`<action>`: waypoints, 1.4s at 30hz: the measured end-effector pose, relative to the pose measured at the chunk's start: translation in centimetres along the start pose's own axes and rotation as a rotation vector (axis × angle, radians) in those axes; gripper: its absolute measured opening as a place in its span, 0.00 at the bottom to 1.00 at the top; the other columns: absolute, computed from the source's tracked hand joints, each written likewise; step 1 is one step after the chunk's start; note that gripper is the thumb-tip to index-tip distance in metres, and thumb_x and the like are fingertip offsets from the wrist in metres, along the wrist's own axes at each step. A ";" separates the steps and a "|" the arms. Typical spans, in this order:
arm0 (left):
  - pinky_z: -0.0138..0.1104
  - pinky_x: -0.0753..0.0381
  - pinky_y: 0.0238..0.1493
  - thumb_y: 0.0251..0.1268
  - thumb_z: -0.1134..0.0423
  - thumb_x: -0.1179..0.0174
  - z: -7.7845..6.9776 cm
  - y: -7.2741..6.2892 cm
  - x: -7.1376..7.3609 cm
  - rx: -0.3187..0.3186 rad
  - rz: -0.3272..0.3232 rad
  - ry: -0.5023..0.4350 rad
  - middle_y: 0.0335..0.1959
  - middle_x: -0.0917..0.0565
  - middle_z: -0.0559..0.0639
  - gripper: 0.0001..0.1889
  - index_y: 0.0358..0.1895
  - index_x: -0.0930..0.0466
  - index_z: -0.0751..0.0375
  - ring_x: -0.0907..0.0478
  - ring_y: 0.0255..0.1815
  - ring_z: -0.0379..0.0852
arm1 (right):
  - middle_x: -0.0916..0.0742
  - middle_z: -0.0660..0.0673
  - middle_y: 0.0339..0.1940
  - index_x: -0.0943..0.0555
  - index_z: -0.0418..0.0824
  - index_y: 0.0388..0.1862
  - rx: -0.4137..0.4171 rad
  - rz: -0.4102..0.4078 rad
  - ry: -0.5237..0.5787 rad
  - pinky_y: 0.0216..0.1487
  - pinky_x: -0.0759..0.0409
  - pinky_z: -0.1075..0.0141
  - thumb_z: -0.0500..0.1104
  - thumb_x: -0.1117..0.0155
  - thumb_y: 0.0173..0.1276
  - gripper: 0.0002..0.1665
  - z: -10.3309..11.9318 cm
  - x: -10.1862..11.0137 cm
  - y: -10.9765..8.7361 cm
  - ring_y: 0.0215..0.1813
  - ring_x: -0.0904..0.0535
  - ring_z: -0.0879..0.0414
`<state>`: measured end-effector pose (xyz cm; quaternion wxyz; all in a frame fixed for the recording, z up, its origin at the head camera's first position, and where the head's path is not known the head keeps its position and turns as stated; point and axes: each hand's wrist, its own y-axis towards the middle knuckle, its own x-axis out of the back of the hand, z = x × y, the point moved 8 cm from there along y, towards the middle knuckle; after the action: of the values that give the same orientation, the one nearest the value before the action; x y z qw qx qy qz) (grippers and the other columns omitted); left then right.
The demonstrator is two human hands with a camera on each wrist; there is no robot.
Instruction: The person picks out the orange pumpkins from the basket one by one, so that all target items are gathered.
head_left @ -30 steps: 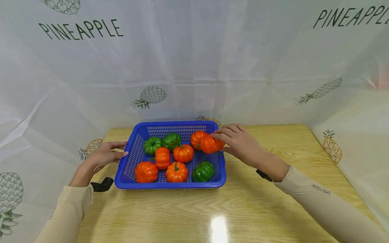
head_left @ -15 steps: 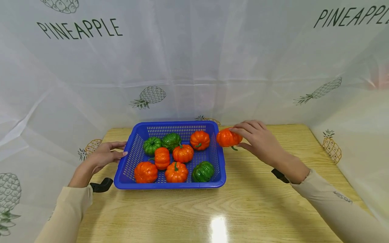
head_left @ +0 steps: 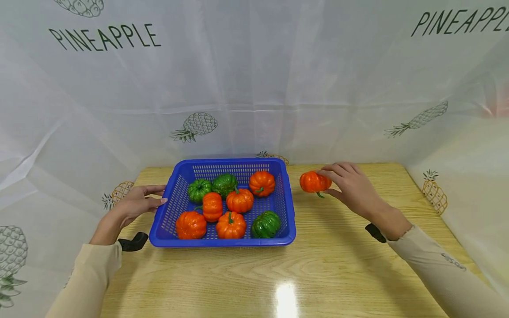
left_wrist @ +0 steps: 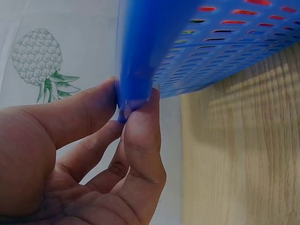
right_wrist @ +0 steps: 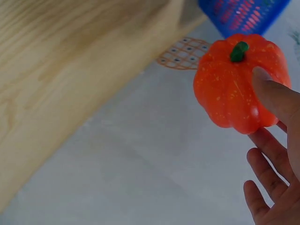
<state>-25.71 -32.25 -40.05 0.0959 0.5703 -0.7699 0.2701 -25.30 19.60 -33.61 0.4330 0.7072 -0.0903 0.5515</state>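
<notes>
A pale printed sheet [head_left: 254, 70] hangs behind the wooden table [head_left: 222, 282]. On the table sits the blue basket [head_left: 222, 242], its walls likely there to stop round things rolling away. Taking the basket as the clock, the left hand [head_left: 139, 205] is at nine, pinching the rim between thumb and fingers, presumably to steady it. The right hand [head_left: 346, 187] is out past three, thumb on one side of an orange pumpkin [head_left: 313, 182] and fingers behind, a light grip that probably suits its round shape. That pumpkin is outside the basket near three, its stem [head_left: 320, 194] towards five. Inside lie five orange pumpkins [head_left: 231, 225] and three green pumpkins [head_left: 265, 224], the green at ten, twelve and four.
</notes>
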 end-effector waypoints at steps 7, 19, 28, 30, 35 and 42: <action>0.34 0.12 0.49 0.83 0.69 0.46 -0.1 0.1 0.1 -0.008 -0.002 -0.009 0.74 0.35 0.82 0.33 0.80 0.48 0.82 0.15 0.43 0.37 | 0.12 0.38 0.53 0.15 0.35 0.60 -0.028 0.021 -0.018 0.62 0.23 0.40 0.34 0.11 0.47 0.38 -1.4 -1.5 -0.8 0.57 0.21 0.37; 0.33 0.13 0.49 0.83 0.68 0.46 0.3 0.0 0.5 0.012 -0.018 0.026 0.76 0.40 0.82 0.34 0.81 0.50 0.82 0.16 0.45 0.38 | 0.12 0.36 0.54 0.14 0.34 0.59 -0.079 0.069 -0.022 0.62 0.24 0.38 0.33 0.11 0.48 0.37 -3.3 -3.8 -1.4 0.57 0.20 0.35; 0.33 0.13 0.49 0.83 0.68 0.45 0.3 0.0 0.4 0.014 -0.020 0.009 0.74 0.38 0.82 0.34 0.81 0.50 0.82 0.16 0.44 0.37 | 0.12 0.35 0.54 0.15 0.33 0.59 -0.096 0.080 -0.028 0.64 0.24 0.39 0.33 0.11 0.48 0.37 -4.2 -5.2 -1.7 0.59 0.21 0.35; 0.33 0.12 0.49 0.83 0.68 0.45 0.3 0.0 0.4 0.011 -0.020 -0.001 0.75 0.38 0.82 0.35 0.81 0.50 0.82 0.16 0.44 0.37 | 0.12 0.35 0.54 0.15 0.33 0.59 -0.099 0.082 -0.025 0.64 0.25 0.39 0.34 0.11 0.49 0.36 -4.3 -5.5 -1.8 0.59 0.21 0.35; 0.34 0.12 0.49 0.82 0.68 0.44 0.2 0.0 0.1 0.006 -0.018 -0.009 0.75 0.39 0.82 0.34 0.80 0.48 0.83 0.16 0.43 0.38 | 0.13 0.35 0.56 0.15 0.33 0.60 -0.115 0.104 -0.019 0.64 0.25 0.39 0.34 0.12 0.51 0.36 -4.5 -6.3 -2.0 0.60 0.21 0.35; 0.34 0.12 0.50 0.83 0.67 0.44 0.3 0.1 0.0 0.014 -0.019 -0.002 0.76 0.39 0.82 0.35 0.81 0.49 0.82 0.16 0.44 0.38 | 0.13 0.34 0.57 0.16 0.33 0.60 -0.137 0.112 -0.005 0.64 0.24 0.38 0.34 0.12 0.51 0.36 -4.8 -7.0 -2.2 0.60 0.21 0.35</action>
<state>-25.74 -32.42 -40.32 0.0937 0.5784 -0.7627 0.2739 -30.03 21.90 -40.67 0.4487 0.6711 -0.1681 0.5657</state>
